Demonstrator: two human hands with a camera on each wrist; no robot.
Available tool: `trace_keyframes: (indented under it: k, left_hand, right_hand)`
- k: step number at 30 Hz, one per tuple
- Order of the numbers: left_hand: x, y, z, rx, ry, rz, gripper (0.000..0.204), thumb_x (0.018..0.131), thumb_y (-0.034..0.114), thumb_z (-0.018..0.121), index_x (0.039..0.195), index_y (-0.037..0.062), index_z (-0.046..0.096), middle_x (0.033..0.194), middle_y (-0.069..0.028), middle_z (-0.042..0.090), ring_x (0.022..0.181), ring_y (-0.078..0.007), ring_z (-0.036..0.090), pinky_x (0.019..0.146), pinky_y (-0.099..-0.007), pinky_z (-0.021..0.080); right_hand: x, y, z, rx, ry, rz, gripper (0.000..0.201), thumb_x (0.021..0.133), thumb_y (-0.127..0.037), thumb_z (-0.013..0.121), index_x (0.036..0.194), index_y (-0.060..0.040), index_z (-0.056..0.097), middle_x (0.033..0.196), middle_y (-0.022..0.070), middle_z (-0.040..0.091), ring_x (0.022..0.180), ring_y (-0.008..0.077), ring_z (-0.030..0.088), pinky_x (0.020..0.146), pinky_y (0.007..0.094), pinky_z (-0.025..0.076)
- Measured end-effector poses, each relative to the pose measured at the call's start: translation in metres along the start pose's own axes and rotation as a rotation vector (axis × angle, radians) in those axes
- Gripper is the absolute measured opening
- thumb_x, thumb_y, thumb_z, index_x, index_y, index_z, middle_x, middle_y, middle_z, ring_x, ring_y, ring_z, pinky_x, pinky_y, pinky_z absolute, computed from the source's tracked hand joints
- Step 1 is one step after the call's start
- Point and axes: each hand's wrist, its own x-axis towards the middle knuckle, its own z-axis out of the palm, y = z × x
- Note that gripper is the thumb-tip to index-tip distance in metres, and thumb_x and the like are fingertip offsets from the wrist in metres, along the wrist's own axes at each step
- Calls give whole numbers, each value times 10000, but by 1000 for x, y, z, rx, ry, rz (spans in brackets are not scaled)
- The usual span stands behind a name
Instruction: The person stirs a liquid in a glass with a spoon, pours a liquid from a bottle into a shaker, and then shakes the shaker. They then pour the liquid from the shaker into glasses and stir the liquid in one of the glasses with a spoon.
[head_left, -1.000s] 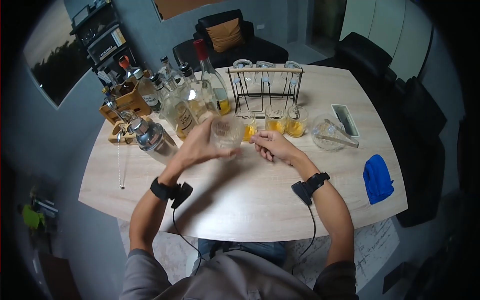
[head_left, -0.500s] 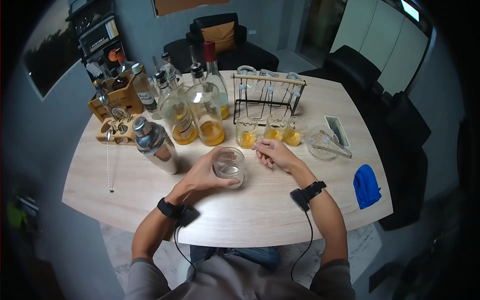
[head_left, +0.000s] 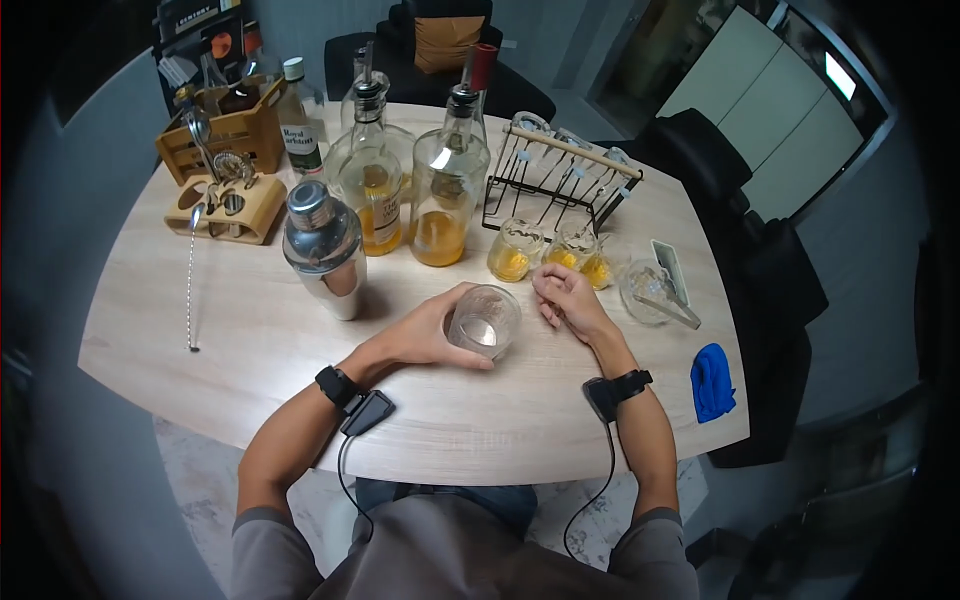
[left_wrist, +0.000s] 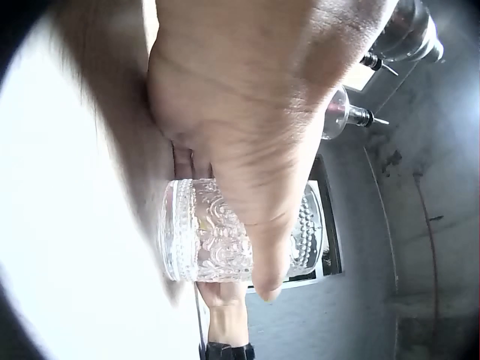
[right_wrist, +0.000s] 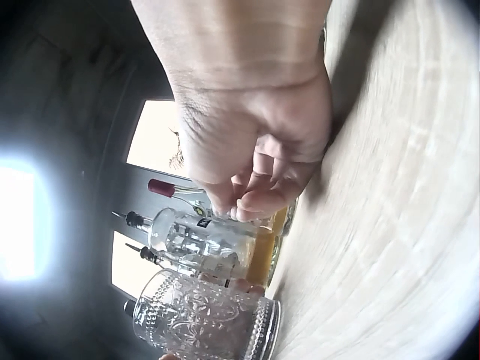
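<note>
My left hand [head_left: 432, 334] grips a clear embossed glass [head_left: 487, 322], thumb on the near side and fingers behind it. The left wrist view shows the glass [left_wrist: 225, 232] upright at the tabletop, with beaded and scrolled relief. To its right, my right hand [head_left: 572, 304] rests on the table with fingers loosely curled. Nothing shows between those fingers in the right wrist view, where the hand [right_wrist: 259, 135] lies on its side. Just beyond it stand three small glasses of yellow liquid, among them the left one [head_left: 514, 254].
A steel shaker [head_left: 325, 245] stands left of the left hand. Behind are pour-spout bottles [head_left: 445, 190], a wooden bar-tool stand [head_left: 255, 215] and a rack [head_left: 560, 185] of upturned glasses. An ice bowl with tongs [head_left: 648, 292] and blue cloth [head_left: 712, 382] lie right.
My left hand has lowered the embossed glass from beside the bottles towards me onto the table, still holding it. The right hand stays by the small glasses. The head view has shifted.
</note>
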Motion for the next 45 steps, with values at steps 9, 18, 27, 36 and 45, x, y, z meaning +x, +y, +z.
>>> trace_keyframes:
  k: [9, 18, 27, 36, 45]
  left_hand:
    - [-3, -6, -2, 6, 8, 5, 941, 685, 324, 933, 1435, 7, 462, 1381, -144, 571, 1306, -227, 525, 1137, -346, 379]
    - [0, -14, -2, 11, -4, 29, 937, 694, 334, 931, 1430, -6, 462, 1376, -151, 577, 1299, -229, 534, 1134, -348, 385]
    - [-1, -15, -2, 9, -3, 54, 944, 692, 364, 931, 1426, -4, 466, 1373, -156, 580, 1298, -239, 537, 1133, -357, 388]
    - [-1, -11, -3, 38, 1, 33, 940, 685, 363, 934, 1420, -4, 478, 1360, -151, 592, 1287, -236, 548, 1122, -358, 399]
    - [-2, -5, -3, 65, 3, 38, 958, 689, 443, 907, 1420, -2, 477, 1355, -204, 601, 1281, -294, 572, 1108, -375, 424]
  right_hand:
    - [2, -40, 46, -517, 316, -413, 332, 863, -140, 809, 1126, -28, 639, 680, -29, 600, 530, 32, 509, 477, 191, 372]
    - [19, -47, 48, -992, 438, -557, 227, 826, -212, 827, 918, -30, 728, 595, 25, 595, 523, 97, 530, 515, 265, 439]
    - [27, -53, 30, -1087, 492, -518, 231, 829, -236, 816, 903, -36, 726, 597, 65, 641, 521, 165, 618, 537, 310, 489]
    - [13, -59, 30, -1096, 522, -526, 240, 834, -251, 815, 876, -35, 718, 611, 71, 637, 543, 176, 610, 554, 312, 487]
    - [-15, -33, 8, -1090, 427, -376, 238, 865, -233, 800, 857, -10, 719, 630, 31, 640, 534, 86, 550, 521, 253, 436]
